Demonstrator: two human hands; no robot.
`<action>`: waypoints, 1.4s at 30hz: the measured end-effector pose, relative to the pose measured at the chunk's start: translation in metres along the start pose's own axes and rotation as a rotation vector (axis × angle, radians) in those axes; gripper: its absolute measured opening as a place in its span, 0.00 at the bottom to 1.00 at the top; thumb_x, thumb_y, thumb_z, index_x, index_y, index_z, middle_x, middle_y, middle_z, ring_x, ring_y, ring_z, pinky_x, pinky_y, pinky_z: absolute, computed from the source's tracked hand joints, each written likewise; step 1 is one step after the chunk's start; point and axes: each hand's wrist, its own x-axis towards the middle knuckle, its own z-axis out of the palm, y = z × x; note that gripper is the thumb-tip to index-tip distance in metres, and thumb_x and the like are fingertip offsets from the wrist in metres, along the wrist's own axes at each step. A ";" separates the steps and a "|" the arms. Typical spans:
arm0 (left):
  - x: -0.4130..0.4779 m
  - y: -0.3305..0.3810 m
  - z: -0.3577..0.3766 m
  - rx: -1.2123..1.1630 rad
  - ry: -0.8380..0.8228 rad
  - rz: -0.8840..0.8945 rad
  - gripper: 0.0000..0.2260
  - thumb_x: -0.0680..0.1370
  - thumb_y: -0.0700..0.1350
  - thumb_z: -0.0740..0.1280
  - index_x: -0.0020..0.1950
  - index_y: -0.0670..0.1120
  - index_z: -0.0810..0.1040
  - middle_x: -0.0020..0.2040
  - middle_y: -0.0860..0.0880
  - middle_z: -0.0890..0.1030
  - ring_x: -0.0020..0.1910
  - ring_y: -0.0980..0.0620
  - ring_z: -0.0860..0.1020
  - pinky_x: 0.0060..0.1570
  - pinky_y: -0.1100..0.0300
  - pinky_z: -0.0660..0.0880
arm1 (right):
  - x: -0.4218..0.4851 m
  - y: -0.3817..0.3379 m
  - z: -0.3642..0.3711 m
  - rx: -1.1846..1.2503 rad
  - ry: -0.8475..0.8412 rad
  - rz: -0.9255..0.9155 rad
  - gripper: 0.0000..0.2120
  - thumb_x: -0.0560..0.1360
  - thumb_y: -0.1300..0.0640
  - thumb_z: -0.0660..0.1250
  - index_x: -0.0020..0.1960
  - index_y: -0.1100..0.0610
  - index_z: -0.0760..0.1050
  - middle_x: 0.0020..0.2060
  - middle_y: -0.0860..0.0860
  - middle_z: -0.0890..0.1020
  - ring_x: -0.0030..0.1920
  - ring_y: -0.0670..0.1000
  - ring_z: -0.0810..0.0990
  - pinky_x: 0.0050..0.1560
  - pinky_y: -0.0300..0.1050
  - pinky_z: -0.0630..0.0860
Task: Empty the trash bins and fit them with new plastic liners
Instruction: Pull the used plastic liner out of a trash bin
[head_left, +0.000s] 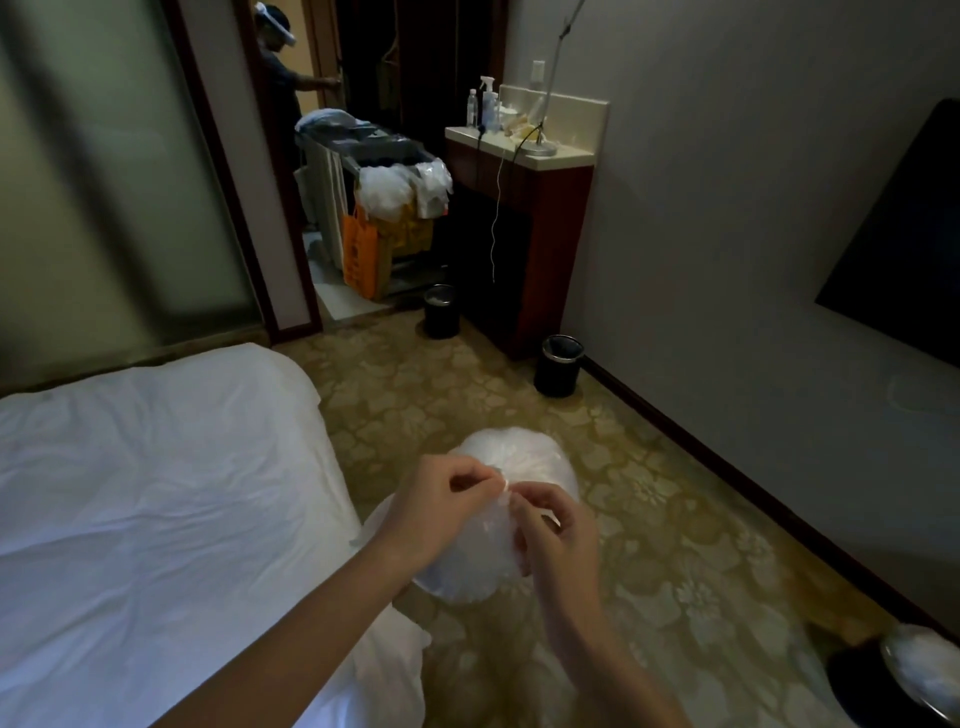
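Observation:
A puffed-up clear plastic bag (511, 462) hangs in front of me above the carpet. My left hand (441, 512) pinches its gathered top from the left. My right hand (556, 530) pinches the same gathered top from the right, fingers curled. Two black round bins stand on the floor ahead: one (441, 312) by the doorway with something white inside, another (560, 365) beside the wooden cabinet. A third black bin (857, 680) with a white liner sits at the bottom right corner.
A bed with white sheets (156, 493) fills the left. A housekeeping cart (384, 208) with bags stands in the doorway, a person (283, 78) behind it. A wooden cabinet (524, 208) with bottles and a lamp stands against the right wall. A dark screen (904, 260) hangs on the wall.

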 end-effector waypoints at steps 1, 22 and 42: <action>0.014 -0.002 0.008 0.003 -0.017 -0.020 0.08 0.75 0.43 0.72 0.40 0.56 0.83 0.40 0.60 0.85 0.43 0.65 0.81 0.43 0.73 0.75 | 0.013 0.005 -0.006 0.001 0.003 0.025 0.07 0.77 0.63 0.68 0.43 0.55 0.83 0.32 0.48 0.81 0.31 0.45 0.77 0.28 0.36 0.69; 0.380 0.028 0.133 -0.591 -0.088 -0.409 0.07 0.75 0.33 0.68 0.53 0.36 0.80 0.47 0.40 0.84 0.43 0.47 0.84 0.42 0.60 0.81 | 0.395 -0.004 -0.126 -0.485 -0.206 -0.292 0.08 0.79 0.52 0.64 0.55 0.43 0.80 0.35 0.42 0.81 0.35 0.43 0.80 0.34 0.34 0.74; 0.716 -0.033 0.093 -0.948 -0.390 -0.530 0.07 0.70 0.36 0.72 0.46 0.42 0.85 0.45 0.43 0.84 0.43 0.49 0.84 0.40 0.60 0.81 | 0.733 -0.021 -0.061 -0.688 -0.433 -0.337 0.09 0.80 0.58 0.64 0.54 0.48 0.81 0.34 0.36 0.79 0.35 0.39 0.79 0.36 0.28 0.71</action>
